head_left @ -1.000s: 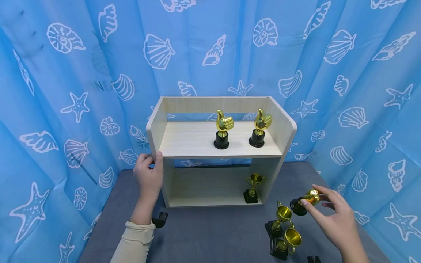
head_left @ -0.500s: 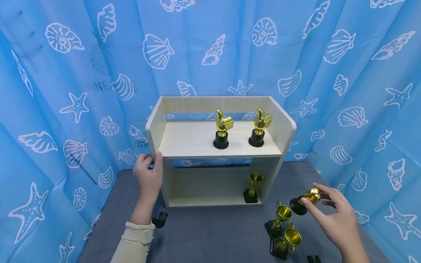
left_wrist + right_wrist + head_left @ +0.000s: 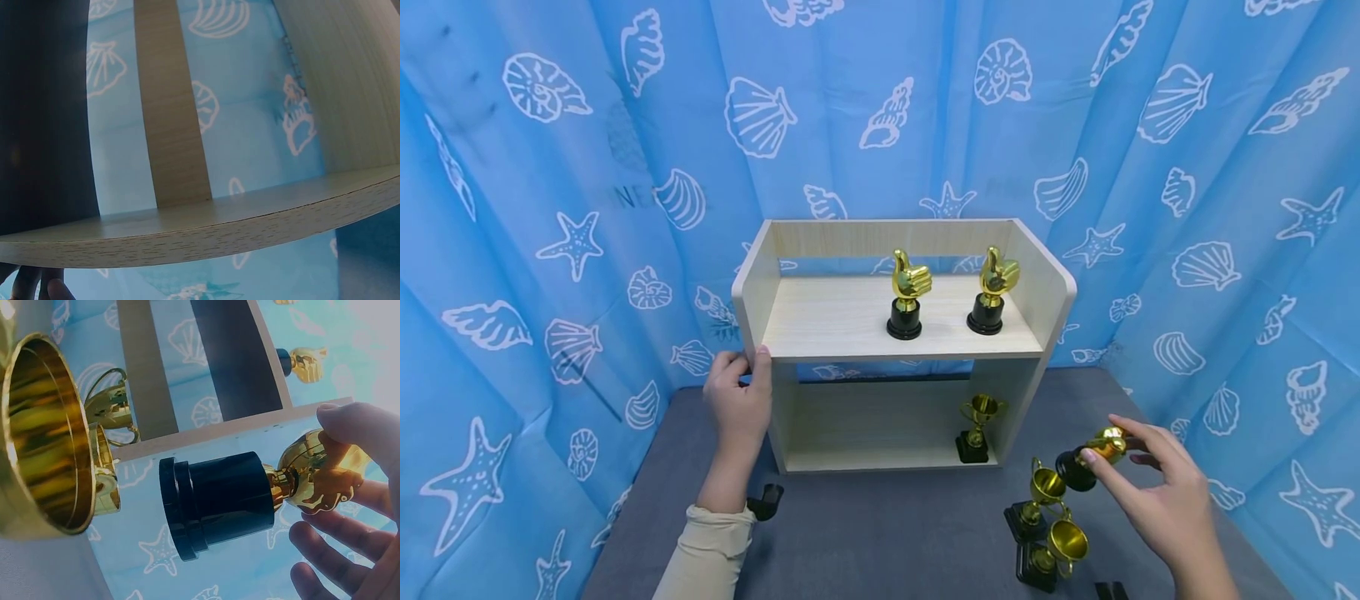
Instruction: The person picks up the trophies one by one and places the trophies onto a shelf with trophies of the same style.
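My right hand (image 3: 1172, 492) pinches a thumbs-up trophy (image 3: 219, 500) by its gold top, between thumb and fingers. The trophy is tilted, its round black base pointing left, in the air beside two gold cup trophies (image 3: 1047, 485) (image 3: 1066, 542) on the table. My left hand (image 3: 741, 400) holds the left side panel of a pale wooden two-tier shelf (image 3: 835, 312), thumb at the front edge. In the left wrist view only some fingertips (image 3: 40, 284) show under the panel. Two thumbs-up trophies (image 3: 906, 321) (image 3: 986, 315) stand upright on the upper tier.
A gold cup trophy (image 3: 973, 446) stands at the right end of the lower tier. The shelf rests on a grey cloth-covered table (image 3: 887, 533). Behind and at the sides hangs a blue curtain (image 3: 865, 92) with white shell prints.
My right hand has shifted slightly left with the thumbs-up trophy, bringing its base closer to the rear cup. The left hand stays in place on the shelf.
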Available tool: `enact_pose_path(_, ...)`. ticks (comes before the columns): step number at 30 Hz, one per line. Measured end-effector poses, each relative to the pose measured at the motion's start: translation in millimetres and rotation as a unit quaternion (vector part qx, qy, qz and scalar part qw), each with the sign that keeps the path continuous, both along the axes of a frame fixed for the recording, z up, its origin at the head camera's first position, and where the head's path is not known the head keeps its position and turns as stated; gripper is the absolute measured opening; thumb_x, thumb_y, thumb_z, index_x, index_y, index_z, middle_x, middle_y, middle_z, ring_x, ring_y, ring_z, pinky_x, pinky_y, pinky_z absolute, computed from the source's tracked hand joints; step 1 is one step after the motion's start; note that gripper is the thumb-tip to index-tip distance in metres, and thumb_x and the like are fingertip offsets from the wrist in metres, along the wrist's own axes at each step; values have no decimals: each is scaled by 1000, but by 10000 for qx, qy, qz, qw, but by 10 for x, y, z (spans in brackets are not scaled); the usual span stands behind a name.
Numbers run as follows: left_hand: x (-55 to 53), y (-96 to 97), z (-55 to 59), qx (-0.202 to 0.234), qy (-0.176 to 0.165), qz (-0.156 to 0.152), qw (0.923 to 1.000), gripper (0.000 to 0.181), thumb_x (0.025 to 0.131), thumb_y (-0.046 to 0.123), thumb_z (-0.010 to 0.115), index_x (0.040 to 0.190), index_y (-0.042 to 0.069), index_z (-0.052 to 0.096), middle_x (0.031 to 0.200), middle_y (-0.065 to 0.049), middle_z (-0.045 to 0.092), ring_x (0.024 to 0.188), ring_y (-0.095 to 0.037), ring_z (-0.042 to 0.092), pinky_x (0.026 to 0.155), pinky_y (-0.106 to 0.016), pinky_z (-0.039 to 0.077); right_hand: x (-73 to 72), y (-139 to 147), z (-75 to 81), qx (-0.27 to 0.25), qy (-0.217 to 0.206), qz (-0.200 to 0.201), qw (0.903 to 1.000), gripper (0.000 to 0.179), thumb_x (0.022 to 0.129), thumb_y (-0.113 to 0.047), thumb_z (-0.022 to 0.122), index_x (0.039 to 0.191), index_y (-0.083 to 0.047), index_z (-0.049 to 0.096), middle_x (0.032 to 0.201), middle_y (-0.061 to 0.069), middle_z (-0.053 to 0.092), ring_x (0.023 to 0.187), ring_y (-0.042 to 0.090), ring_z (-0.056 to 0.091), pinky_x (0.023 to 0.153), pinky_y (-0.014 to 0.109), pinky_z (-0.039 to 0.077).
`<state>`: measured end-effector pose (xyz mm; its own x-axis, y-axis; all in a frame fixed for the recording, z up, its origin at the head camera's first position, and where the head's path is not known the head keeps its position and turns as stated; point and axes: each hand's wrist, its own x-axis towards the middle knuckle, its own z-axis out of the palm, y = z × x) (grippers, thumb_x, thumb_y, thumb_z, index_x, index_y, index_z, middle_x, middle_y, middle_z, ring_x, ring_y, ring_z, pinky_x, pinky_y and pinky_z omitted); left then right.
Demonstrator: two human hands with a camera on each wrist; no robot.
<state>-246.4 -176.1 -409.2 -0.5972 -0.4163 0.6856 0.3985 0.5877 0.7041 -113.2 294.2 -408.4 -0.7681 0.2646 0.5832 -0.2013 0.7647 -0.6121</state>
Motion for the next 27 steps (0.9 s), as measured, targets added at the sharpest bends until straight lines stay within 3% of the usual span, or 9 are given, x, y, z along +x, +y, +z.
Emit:
enact_pose_path(4, 6, 4, -3, -9, 26, -19, 10000, 41, 104, 32, 68, 89, -5, 79, 96, -18, 65, 86, -30, 66, 66, -20, 43, -1, -18, 9, -81, 23, -75, 9999, 54, 83, -11, 91, 133, -10, 72, 114, -35, 53, 99, -17, 50, 86, 5, 42)
enact_pose_path(13, 8, 1, -3, 25, 44, -26, 10000, 41, 104, 31, 68, 89, -5, 79, 96, -18, 66, 87, -30, 67, 66, -13, 40, -23, -50, 27, -206, 260, 62, 9994, 56, 78, -5, 92, 131, -12, 75, 112, -29, 59, 99, -14, 55, 87, 3, 41)
enact_pose_path(27, -9, -9, -14, 6, 12, -52, 10000, 42, 104, 33, 67, 90, -5, 80, 98, -17, 66, 88, -29, 67, 67, -19, 44, -38, -118, 67, -207, 375, 165, 9989, 55, 77, -1, 92, 129, -9, 75, 114, -24, 62, 98, -12, 55, 88, 3, 42)
